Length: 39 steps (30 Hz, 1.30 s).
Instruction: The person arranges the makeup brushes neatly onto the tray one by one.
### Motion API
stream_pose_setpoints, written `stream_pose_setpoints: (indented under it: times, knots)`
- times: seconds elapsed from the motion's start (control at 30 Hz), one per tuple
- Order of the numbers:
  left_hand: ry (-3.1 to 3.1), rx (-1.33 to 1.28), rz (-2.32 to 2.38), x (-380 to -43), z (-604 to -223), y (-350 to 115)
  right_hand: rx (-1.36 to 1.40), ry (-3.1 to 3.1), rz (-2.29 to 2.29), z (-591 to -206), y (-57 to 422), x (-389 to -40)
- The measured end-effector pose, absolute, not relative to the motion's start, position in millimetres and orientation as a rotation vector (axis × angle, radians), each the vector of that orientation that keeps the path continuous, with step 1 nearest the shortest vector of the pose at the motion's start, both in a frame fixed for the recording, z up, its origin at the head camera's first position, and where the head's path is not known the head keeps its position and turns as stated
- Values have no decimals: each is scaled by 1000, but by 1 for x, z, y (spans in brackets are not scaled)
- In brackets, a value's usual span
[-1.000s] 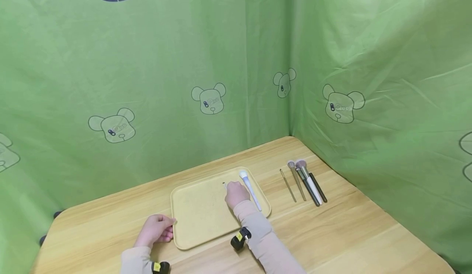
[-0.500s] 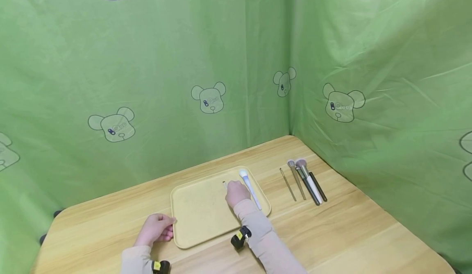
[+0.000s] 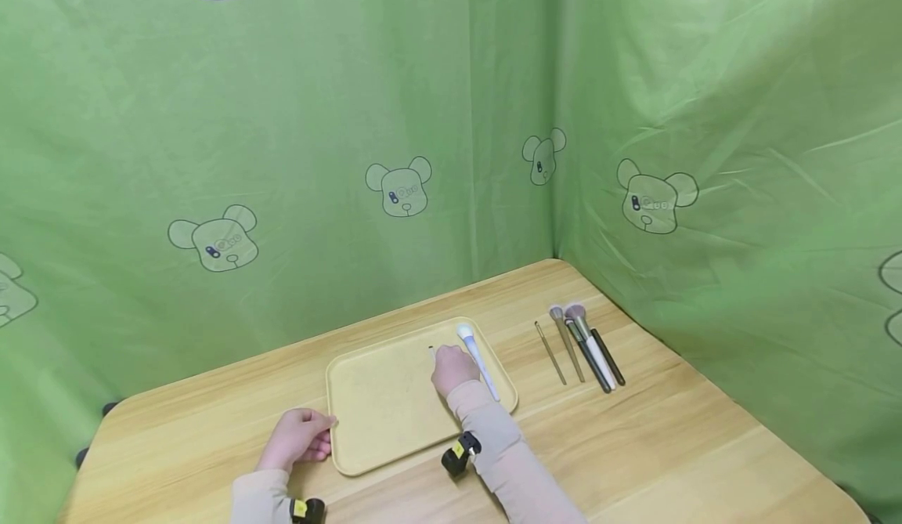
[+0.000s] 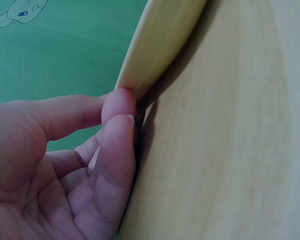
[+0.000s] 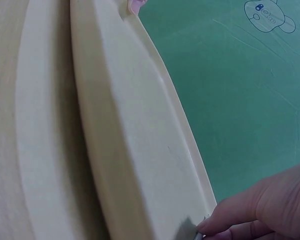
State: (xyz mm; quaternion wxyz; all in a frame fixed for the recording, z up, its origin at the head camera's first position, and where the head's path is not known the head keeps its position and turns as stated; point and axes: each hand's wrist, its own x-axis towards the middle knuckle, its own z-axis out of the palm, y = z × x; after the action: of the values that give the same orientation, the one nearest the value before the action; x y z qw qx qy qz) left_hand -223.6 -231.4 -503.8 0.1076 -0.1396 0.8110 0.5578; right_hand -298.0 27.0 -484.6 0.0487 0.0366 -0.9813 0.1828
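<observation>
In the head view my left hand (image 3: 297,436) holds the left rim of a yellow rectangular tray (image 3: 345,449). Thumb and fingertips pinch that edge in the left wrist view. Over the tray's right part, my right hand (image 3: 454,370) grips a slim makeup brush (image 3: 432,350); only its small dark tip and a bit of pale shaft show past the fingers. The right wrist view has the right thumb and fingers on a small grey end low in the frame. Just right of that hand a blue-and-white makeup brush (image 3: 480,364) lies on the tray.
On the wooden table (image 3: 676,430), right of the tray, lie a thin brown brush (image 3: 553,358), a larger brown-handled brush (image 3: 569,352), a white-handled brush with purplish bristles (image 3: 590,340) and dark-handled ones beside it. Green curtains (image 3: 317,117) hang behind and at the right.
The slim brush's tip and my right hand have shifted very slightly to the right. My left hand stays at the tray's rim.
</observation>
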Motion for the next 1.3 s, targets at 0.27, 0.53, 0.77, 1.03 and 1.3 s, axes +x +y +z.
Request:
stream_pose_setpoints:
  times: [0.27, 0.53, 0.77, 1.03, 1.3]
  knots:
    - [2377, -399, 1637, -224, -503, -232, 162, -2958, 518, -483, 29, -297]
    - [2384, -401, 1637, -224, -505, -232, 172, -2974, 515, -486, 29, -299]
    - [2381, -413, 1642, -225, -506, -233, 174, -2985, 516, -485, 28, -300]
    - [2388, -416, 1641, -225, -505, -232, 138, -3002, 574, -483, 28, -301]
    - [2393, -418, 1639, -224, -503, -232, 133, -3008, 605, -481, 29, -300]
